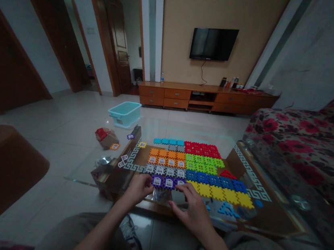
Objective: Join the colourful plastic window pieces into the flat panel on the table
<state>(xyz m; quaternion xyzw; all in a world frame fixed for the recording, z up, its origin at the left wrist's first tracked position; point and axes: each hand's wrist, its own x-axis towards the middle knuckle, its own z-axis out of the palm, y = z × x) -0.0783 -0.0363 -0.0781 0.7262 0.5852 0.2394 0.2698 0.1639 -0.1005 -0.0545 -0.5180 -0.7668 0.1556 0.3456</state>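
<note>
A row of purple interlocking window tiles (169, 183) lies along the near edge of the glass table. My left hand (139, 188) is at the row's left end, its thumb and fingertips closed on the edge of the leftmost purple tile. On the right, my right hand (193, 210) rests its fingertips at the rightmost purple tile, with the thumb stretched apart. Directly behind are grey window tiles (169, 172), then orange tiles (163, 154). Yellow tiles (217, 192) and blue tiles (214, 179) lie beside my right hand. My fingers partly cover the purple row's ends.
Green tiles (205, 161), red tiles (202, 149) and light-blue tiles (169, 142) lie farther back on the glass table (84, 175). Loose tiles are at the left, including a yellow one (142, 144). A turquoise bin (125, 114) stands on the floor, and a flowered sofa (300, 133) is at right.
</note>
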